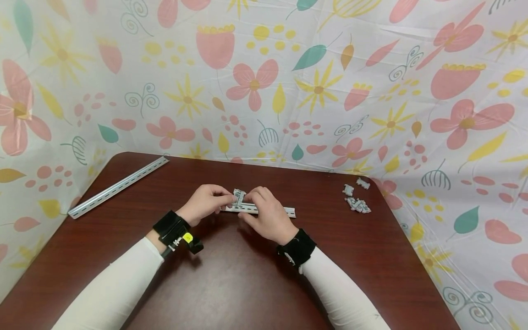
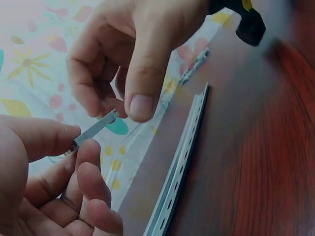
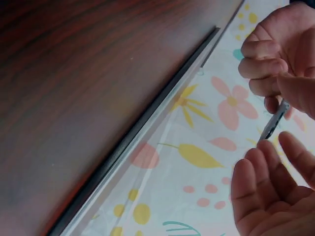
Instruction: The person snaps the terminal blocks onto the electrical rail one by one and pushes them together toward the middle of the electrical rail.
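In the head view my left hand (image 1: 205, 201) pinches a small grey DIN rail clip (image 1: 239, 196) between thumb and fingers, above a short slotted DIN rail (image 1: 290, 212) lying on the table. The left wrist view shows the clip (image 2: 96, 129) tilted, its near end between the left thumb and forefinger. My right hand (image 1: 270, 217) is at the clip's other end, thumb and fingers apart. In the right wrist view the fingertips of the right hand (image 3: 273, 191) are close to the clip (image 3: 274, 120); whether they touch it I cannot tell.
A longer slotted rail (image 1: 119, 185) lies aslant at the table's left edge. At the back right are a small heap of grey clips (image 1: 358, 205) and two loose ones (image 1: 363, 183). A flower-patterned sheet (image 1: 264, 91) hangs behind the brown table (image 1: 214, 284).
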The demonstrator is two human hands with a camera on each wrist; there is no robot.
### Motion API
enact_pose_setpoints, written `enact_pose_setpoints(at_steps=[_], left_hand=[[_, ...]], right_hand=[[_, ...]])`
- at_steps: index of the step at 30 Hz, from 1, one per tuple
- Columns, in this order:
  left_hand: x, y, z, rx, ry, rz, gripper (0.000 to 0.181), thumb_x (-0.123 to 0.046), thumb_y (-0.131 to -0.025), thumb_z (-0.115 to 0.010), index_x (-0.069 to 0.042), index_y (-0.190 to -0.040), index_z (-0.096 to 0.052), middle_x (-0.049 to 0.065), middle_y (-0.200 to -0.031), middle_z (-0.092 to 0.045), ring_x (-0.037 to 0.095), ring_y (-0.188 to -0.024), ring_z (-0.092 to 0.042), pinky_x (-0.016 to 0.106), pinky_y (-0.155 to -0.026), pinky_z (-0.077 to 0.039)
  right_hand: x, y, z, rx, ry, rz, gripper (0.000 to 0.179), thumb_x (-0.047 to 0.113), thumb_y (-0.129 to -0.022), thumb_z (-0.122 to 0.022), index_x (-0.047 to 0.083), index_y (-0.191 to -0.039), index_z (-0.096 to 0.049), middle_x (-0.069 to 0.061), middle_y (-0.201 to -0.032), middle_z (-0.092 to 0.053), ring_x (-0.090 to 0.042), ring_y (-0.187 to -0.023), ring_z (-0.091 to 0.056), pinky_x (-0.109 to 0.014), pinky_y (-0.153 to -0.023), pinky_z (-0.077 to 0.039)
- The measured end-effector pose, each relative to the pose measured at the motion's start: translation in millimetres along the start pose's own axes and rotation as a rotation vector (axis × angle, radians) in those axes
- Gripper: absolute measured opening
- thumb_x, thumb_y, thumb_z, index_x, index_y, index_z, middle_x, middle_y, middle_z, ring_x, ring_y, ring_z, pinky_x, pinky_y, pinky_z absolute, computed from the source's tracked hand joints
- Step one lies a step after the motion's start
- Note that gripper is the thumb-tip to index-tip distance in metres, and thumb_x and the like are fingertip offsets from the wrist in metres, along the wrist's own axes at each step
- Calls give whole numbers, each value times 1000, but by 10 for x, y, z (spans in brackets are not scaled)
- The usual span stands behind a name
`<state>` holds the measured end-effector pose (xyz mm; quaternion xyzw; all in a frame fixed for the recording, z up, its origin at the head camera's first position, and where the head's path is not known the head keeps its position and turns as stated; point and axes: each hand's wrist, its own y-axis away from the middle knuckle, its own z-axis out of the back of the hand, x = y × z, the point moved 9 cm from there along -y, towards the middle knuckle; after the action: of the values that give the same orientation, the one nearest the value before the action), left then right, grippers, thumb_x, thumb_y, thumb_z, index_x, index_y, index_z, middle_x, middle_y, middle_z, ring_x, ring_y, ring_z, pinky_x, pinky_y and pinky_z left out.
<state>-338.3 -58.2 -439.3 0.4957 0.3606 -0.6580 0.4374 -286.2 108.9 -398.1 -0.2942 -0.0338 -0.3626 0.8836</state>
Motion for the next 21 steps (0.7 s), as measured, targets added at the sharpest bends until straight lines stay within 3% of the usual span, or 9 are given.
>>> enact_pose_setpoints(at_steps=[11, 21], left_hand=[[36, 15, -117, 49, 177, 62, 18, -15, -103, -80, 2, -96, -81, 6, -81, -71, 17, -72, -61, 26, -65, -52], [56, 25, -148, 65, 174, 92, 29, -23, -107, -77, 4, -99, -81, 9, -84, -75, 16, -73, -62, 25, -64, -50]], right_hand=[[135, 10, 52, -90, 144, 138, 24, 18, -96, -91, 7, -108, -73, -5, -107, -66, -22, -100, -63, -34, -85, -58], [163, 33, 97, -150, 189, 183, 8, 8, -97, -86, 8, -100, -79, -3, -100, -72, -20, -93, -67, -34, -80, -59]])
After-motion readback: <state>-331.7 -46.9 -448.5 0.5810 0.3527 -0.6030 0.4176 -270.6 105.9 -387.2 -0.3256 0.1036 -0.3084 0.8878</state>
